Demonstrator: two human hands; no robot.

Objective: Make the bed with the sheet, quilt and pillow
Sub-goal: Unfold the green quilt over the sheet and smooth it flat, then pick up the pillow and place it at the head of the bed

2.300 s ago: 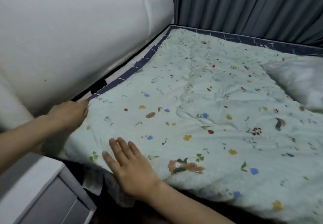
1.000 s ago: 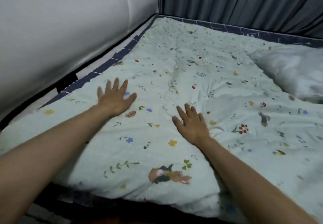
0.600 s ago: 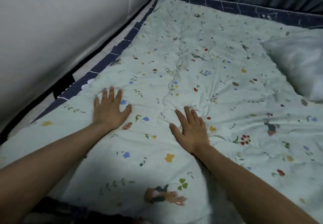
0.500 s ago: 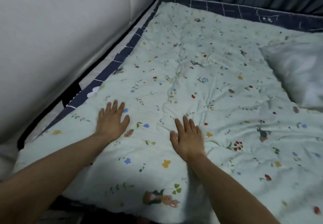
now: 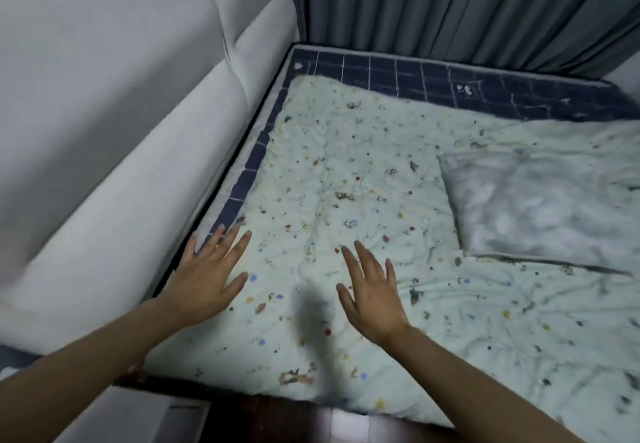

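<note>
A pale green quilt (image 5: 363, 179) with small flower prints lies spread over the bed. A dark blue checked sheet (image 5: 408, 77) shows as a strip along the far edge and the left edge. A whitish pillow (image 5: 540, 207) rests on top of the quilt at the right. My left hand (image 5: 207, 274) hovers open over the quilt's left edge, fingers spread. My right hand (image 5: 372, 290) is open too, raised just above the quilt's middle, casting a shadow to its left. Neither hand holds anything.
A white padded headboard (image 5: 114, 103) runs along the bed's left side. Grey curtains (image 5: 450, 6) hang behind the far edge. A white bedside unit (image 5: 138, 415) and a dark wooden floor (image 5: 277, 422) sit at the near edge.
Both hands have lifted off the quilt, where they were pressed flat. The view has pulled back and up, showing more of the bed and the sheet's far strip.
</note>
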